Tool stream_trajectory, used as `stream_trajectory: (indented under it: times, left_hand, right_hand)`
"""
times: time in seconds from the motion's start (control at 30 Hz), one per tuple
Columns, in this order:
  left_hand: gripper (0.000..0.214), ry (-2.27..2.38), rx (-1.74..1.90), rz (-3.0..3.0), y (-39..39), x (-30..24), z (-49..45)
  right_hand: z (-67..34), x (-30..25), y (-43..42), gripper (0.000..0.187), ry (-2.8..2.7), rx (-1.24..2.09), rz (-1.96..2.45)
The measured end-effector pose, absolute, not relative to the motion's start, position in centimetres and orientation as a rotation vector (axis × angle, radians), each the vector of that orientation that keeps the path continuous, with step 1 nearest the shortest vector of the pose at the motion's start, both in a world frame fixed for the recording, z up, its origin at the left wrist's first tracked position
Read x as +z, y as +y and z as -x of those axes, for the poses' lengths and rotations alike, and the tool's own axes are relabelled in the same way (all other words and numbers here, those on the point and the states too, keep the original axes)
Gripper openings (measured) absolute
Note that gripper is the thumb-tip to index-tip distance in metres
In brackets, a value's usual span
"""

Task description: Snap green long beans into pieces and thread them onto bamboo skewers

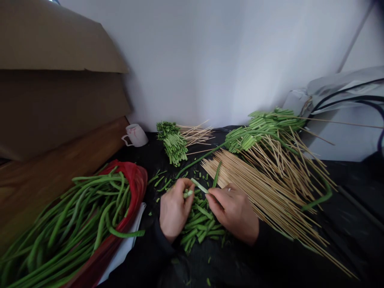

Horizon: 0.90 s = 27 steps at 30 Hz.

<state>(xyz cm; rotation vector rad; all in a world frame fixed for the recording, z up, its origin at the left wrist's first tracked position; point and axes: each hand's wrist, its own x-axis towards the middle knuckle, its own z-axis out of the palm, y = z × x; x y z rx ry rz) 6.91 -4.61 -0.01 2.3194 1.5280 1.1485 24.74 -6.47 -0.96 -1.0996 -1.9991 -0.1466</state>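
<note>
My left hand point(174, 208) is closed in a pinch on a short piece of green bean point(188, 194). My right hand point(234, 210) is closed too, its fingertips pinching another light green bean piece point(199, 185) that points up and left. A ring shows on the right hand. Both hands hover over a small pile of cut bean pieces point(199, 228) on the black table cover point(345, 208). Just right of my right hand lies a wide spread of bamboo skewers point(270, 188).
A red bag point(136, 180) of whole long beans point(75, 216) lies at the left. Skewered beans sit at the back middle point(174, 146) and back right point(261, 128). A white cup point(135, 135) stands by the wall. Cardboard boxes point(54, 80) rise at the left.
</note>
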Motion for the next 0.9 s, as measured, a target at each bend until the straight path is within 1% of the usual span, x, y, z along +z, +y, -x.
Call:
stream_trajectory:
  times: [0.17, 0.23, 0.27, 0.33, 0.4, 0.47, 0.53, 0.7, 0.9]
  left_hand:
    - [0.005, 1.158, 0.927, -2.599, -4.9, -0.4, -7.4]
    - [0.005, 1.063, 0.9, -2.646, -5.0, -0.3, -7.4]
    - [0.009, 1.034, 0.922, -2.651, -5.0, -0.2, -7.4]
    - [0.012, 1.022, 1.034, -2.605, -4.8, 0.0, -7.2]
    - [0.01, 1.064, 1.168, -2.523, -4.6, 0.2, -7.0]
    - [0.02, 1.112, 1.225, -2.482, -4.3, 0.3, -6.7]
    - [0.024, 1.13, 1.19, -2.507, -4.0, 0.1, -6.4]
    - [0.02, 1.107, 1.025, -2.58, -3.7, -0.4, -6.3]
    - [0.015, 1.063, 1.015, -2.589, -3.7, 0.0, -6.3]
  right_hand:
    - [-25.2, -1.0, -6.1, 0.017, -1.993, -0.153, 1.138]
    - [-25.5, -0.9, -6.0, 0.017, -2.0, -0.199, 1.177]
    - [-25.6, -0.8, -6.0, 0.018, -2.012, -0.225, 1.192]
    - [-25.7, -0.6, -6.0, 0.018, -2.055, -0.278, 1.208]
    - [-25.7, -0.5, -6.0, 0.018, -2.101, -0.324, 1.211]
    - [-25.7, -0.6, -6.0, 0.017, -2.14, -0.36, 1.202]
    - [-25.6, -0.7, -6.0, 0.017, -2.173, -0.379, 1.181]
    - [-25.6, -0.8, -6.3, 0.021, -2.224, -0.415, 1.089]
    - [-25.6, -0.7, -6.1, 0.023, -2.226, -0.317, 1.09]
